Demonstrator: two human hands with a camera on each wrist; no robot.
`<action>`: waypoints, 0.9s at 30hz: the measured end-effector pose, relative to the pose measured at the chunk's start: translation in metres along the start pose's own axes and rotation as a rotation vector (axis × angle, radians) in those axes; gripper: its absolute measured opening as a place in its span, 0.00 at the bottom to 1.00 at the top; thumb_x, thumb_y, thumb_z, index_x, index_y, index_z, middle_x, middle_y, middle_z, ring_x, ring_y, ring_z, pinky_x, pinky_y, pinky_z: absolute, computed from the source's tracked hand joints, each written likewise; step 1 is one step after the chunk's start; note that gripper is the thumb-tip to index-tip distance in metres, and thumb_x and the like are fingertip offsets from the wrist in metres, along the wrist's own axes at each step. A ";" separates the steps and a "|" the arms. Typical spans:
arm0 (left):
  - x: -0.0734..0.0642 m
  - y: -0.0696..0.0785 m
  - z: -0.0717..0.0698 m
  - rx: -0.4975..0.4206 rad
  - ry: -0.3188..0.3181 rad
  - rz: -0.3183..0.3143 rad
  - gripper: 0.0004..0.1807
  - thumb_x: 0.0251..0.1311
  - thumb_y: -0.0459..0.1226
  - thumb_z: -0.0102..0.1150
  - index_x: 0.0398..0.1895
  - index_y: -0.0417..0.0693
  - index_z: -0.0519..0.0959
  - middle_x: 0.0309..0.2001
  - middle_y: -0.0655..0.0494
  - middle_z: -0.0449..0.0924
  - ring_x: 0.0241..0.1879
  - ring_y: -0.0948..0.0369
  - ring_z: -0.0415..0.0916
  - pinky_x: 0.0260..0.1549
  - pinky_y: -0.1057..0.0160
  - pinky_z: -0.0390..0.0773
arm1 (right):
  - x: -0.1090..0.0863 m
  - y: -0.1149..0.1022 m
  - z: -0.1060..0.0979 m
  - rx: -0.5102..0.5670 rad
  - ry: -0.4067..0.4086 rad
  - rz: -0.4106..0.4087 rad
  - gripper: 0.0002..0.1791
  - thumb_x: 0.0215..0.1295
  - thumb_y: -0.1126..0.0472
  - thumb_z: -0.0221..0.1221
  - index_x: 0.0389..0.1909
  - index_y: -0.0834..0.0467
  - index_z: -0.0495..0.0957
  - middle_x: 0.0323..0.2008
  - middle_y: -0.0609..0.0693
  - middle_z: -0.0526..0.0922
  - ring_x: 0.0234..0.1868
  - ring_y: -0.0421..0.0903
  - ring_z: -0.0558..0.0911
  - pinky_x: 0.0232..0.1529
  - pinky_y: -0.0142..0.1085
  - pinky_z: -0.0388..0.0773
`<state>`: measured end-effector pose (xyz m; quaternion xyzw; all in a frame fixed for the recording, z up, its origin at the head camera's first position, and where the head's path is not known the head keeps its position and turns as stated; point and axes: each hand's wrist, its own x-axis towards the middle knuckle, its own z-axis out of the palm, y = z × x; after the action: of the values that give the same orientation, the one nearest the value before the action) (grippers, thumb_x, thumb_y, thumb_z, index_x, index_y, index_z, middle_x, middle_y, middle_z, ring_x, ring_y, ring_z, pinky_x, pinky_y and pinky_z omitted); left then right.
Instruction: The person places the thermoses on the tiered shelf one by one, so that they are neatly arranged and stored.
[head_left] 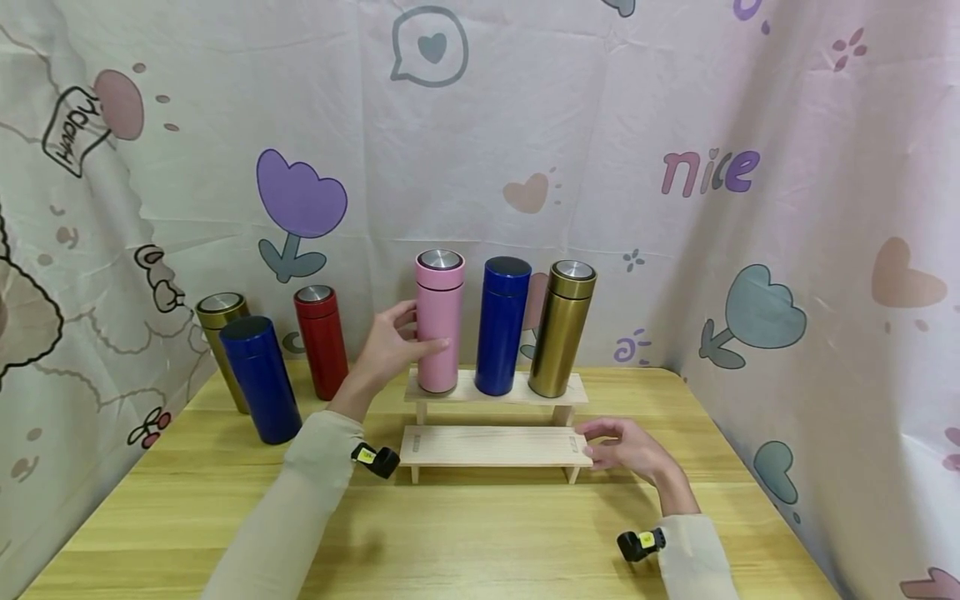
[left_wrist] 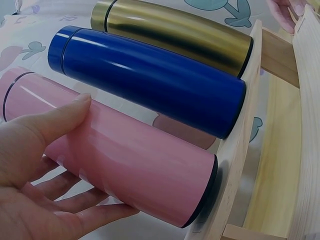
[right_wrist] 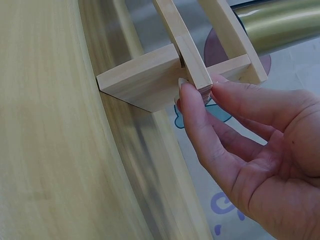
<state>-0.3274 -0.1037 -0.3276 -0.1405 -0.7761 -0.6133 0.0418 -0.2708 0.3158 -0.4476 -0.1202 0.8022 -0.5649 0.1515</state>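
Observation:
A pink thermos bottle [head_left: 440,333] stands upright at the left end of the upper step of a two-tier wooden rack [head_left: 495,447]. My left hand [head_left: 392,346] holds it around the middle, thumb across the front and fingers behind. In the left wrist view the bottle's base [left_wrist: 200,192] is right at the step's surface. Beside it on the same step are a blue thermos bottle [head_left: 504,327] and a gold one [head_left: 563,329]. At the lower step's right end, my right hand [head_left: 626,450] pinches the board's edge [right_wrist: 192,67] between thumb and fingertips.
Left of the rack, a second gold bottle [head_left: 225,342], another blue bottle [head_left: 261,379] and a red bottle [head_left: 322,342] stand on the wooden table [head_left: 480,533]. A printed curtain [head_left: 480,142] hangs close behind the rack and along both sides.

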 end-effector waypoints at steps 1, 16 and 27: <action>0.000 0.000 0.000 0.000 0.000 -0.001 0.47 0.54 0.41 0.79 0.76 0.49 0.66 0.72 0.41 0.72 0.65 0.40 0.76 0.62 0.40 0.80 | 0.000 0.000 0.000 -0.001 0.000 0.001 0.29 0.69 0.66 0.64 0.67 0.73 0.70 0.63 0.76 0.72 0.47 0.48 0.87 0.49 0.42 0.89; 0.005 -0.006 0.004 0.013 0.007 0.008 0.46 0.55 0.40 0.78 0.76 0.48 0.66 0.71 0.40 0.72 0.64 0.39 0.76 0.62 0.41 0.80 | 0.000 0.000 0.000 -0.009 0.002 -0.002 0.27 0.70 0.67 0.63 0.66 0.73 0.70 0.62 0.75 0.73 0.46 0.47 0.87 0.48 0.42 0.89; 0.007 -0.009 0.004 -0.017 0.000 0.015 0.45 0.53 0.38 0.79 0.75 0.47 0.67 0.70 0.39 0.73 0.63 0.39 0.78 0.60 0.41 0.81 | -0.001 -0.003 0.002 0.007 -0.017 -0.013 0.28 0.70 0.68 0.63 0.67 0.75 0.69 0.63 0.77 0.71 0.48 0.50 0.87 0.49 0.44 0.89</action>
<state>-0.3361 -0.1001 -0.3353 -0.1466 -0.7698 -0.6196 0.0453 -0.2690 0.3135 -0.4452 -0.1298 0.7980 -0.5677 0.1551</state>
